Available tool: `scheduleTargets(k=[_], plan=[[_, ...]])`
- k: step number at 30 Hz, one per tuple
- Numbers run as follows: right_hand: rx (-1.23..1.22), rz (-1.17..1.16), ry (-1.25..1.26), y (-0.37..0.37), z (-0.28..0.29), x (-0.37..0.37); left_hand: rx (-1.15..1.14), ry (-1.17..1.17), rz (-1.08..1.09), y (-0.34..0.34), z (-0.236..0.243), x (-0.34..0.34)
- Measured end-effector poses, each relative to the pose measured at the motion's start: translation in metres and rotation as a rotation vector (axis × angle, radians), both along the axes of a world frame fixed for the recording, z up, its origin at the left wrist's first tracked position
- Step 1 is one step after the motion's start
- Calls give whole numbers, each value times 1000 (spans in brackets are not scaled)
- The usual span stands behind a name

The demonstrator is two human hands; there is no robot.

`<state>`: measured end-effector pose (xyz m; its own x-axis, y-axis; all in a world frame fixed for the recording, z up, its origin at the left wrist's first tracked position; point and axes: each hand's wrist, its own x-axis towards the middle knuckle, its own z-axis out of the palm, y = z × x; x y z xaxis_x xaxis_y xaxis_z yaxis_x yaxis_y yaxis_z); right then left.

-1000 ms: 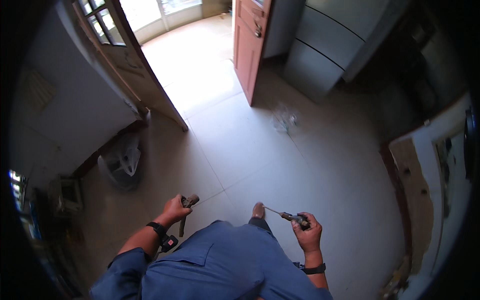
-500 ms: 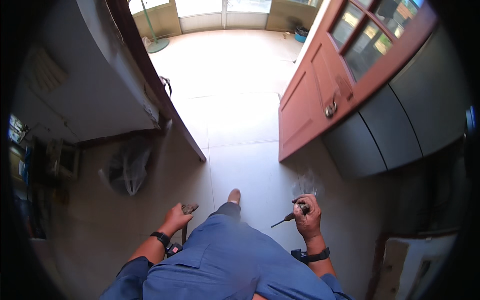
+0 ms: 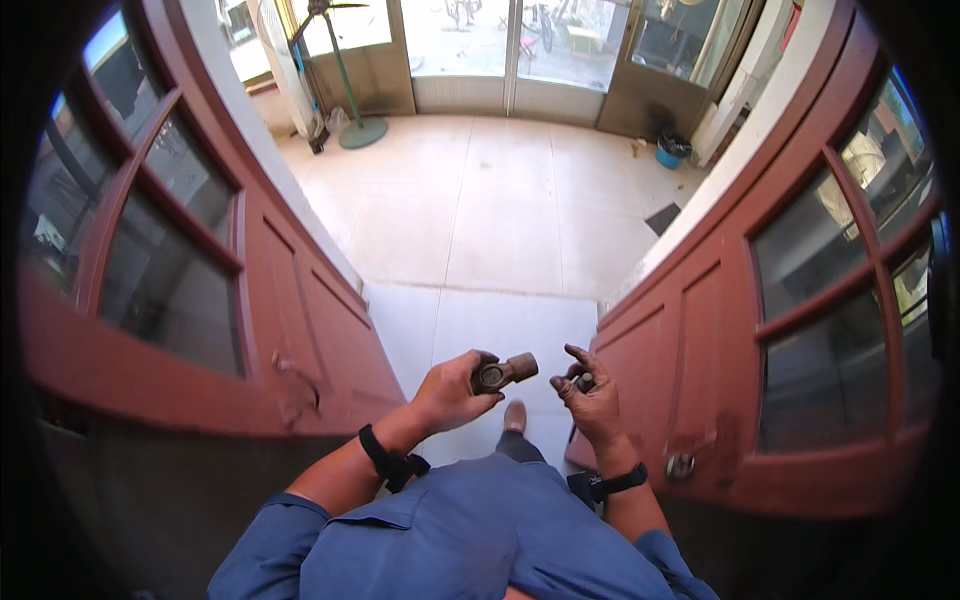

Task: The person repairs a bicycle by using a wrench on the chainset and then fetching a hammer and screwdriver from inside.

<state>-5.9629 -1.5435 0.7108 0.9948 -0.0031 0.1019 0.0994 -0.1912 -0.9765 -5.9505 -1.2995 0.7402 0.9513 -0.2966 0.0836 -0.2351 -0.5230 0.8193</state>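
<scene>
My left hand (image 3: 447, 392) is closed around a hammer by its worn, rusty metal head (image 3: 508, 373), which points right; its handle is hidden from sight. Just to the right, my right hand (image 3: 594, 402) is raised with the index finger stretched out. Its other fingers curl round a screwdriver (image 3: 585, 382), of which only a short dark end shows; the shaft is hidden. The two hands are apart, in front of my body at waist height, and neither touches a door.
A red-brown glazed door (image 3: 290, 300) stands on my left, another door (image 3: 690, 330) with a metal knob (image 3: 680, 466) on my right. Pale tiled floor (image 3: 480, 220) runs between them. Beyond are a fan stand (image 3: 362, 132), a blue bin (image 3: 672, 150) and glass doors (image 3: 460, 45).
I have moved forward into the doorway, with both doors now beside me. My left hand has risen with the hammer toward the middle, and my right index finger has stretched out.
</scene>
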Motion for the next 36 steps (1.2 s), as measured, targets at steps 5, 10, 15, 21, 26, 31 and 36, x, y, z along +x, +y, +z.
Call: scheduleTargets(k=[5,10,15,21,26,31,36], plan=[[195,226,250,37,5,78,-119,98,2,35,0,56],[291,514,386,-9,-43,325,-290,217,-5,-11,-22,277],[440,538,375,46,13,397,-237,252,-29,36,4,358],[389,361,275,32,36,557,-385,340,-183,23,26,545],[454,256,240,7,70,671,-301,381,-368,4,48,684],[563,309,175,-17,78,798,-194,219,-444,-31,28,806],[506,514,204,-31,85,939,-102,161,-241,-54,-3,928]])
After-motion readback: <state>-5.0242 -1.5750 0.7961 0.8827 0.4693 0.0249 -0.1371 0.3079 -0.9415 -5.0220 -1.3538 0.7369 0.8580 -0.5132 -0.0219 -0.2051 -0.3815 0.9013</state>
